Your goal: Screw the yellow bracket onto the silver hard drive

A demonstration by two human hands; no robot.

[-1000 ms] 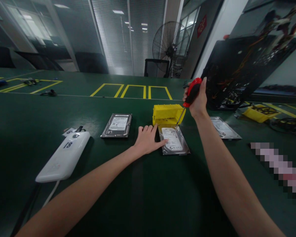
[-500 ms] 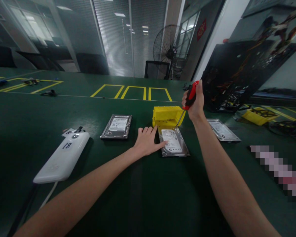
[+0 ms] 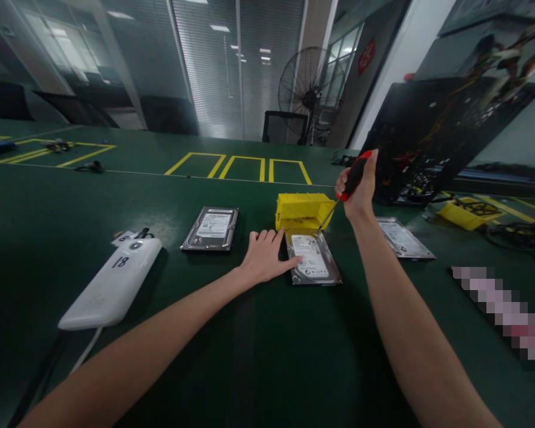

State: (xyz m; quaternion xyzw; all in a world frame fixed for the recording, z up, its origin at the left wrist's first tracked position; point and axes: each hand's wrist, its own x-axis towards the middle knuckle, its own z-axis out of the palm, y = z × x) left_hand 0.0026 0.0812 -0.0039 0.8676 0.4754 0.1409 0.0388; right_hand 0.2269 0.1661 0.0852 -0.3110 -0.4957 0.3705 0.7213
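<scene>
Near the middle of the green table lies a hard drive (image 3: 312, 258), its white label facing up. My left hand (image 3: 267, 255) is open, with its thumb resting on the drive's left side and its fingers spread toward a yellow bin (image 3: 301, 211). My right hand (image 3: 361, 187) grips a red and black screwdriver (image 3: 355, 175). The shaft slants down to the left, and its tip is at the drive's far right corner, in front of the bin. Whether the tip sits in a screw is too small to tell. The bin lies on its side, opening toward me.
A second hard drive (image 3: 211, 229) lies to the left and a third hard drive (image 3: 401, 238) beyond my right forearm. At left is a white device (image 3: 113, 282) marked 18, with a cable. A black computer case (image 3: 428, 137) and another yellow bin (image 3: 463, 213) stand at right.
My right hand has shifted slightly right, and the screwdriver leans further over to the right, its tip staying by the same corner. My left hand keeps its place on the drive.
</scene>
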